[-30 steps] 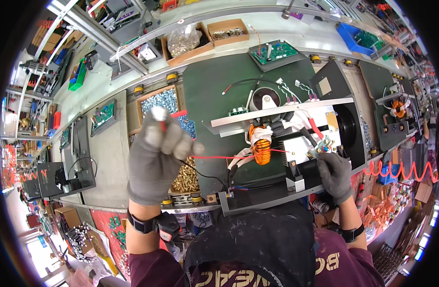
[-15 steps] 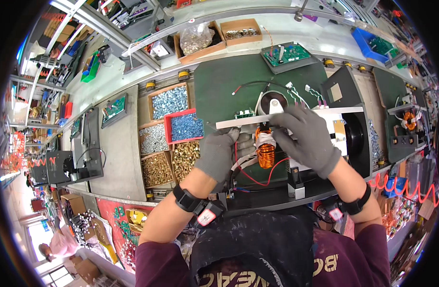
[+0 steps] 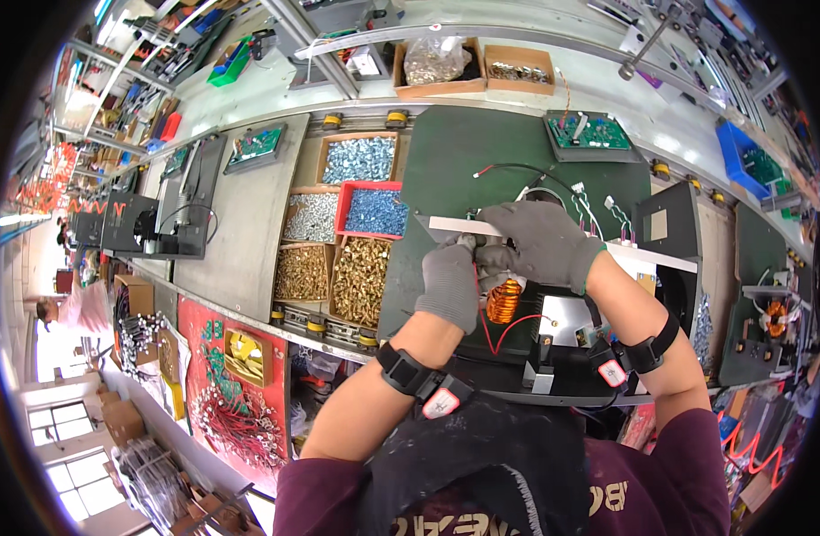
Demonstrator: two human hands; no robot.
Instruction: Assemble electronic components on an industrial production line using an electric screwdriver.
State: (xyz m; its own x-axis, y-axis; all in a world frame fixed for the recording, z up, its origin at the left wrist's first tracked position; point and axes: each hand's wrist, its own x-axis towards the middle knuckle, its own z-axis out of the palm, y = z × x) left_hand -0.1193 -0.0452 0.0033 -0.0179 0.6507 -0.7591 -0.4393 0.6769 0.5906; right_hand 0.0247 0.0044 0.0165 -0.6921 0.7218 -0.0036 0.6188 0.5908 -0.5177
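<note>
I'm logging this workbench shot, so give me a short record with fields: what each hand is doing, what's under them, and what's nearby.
Left hand: grey-gloved left hand, fingers curled at the white flat bar, just above the copper wire coil
Right hand: grey-gloved right hand, laid over the same bar, touching the left hand
Wires: thin red wires run down from the hands beside the coil
Surface: dark green work mat
Nearby: open trays of silver, blue and brass screws to the left
</note>
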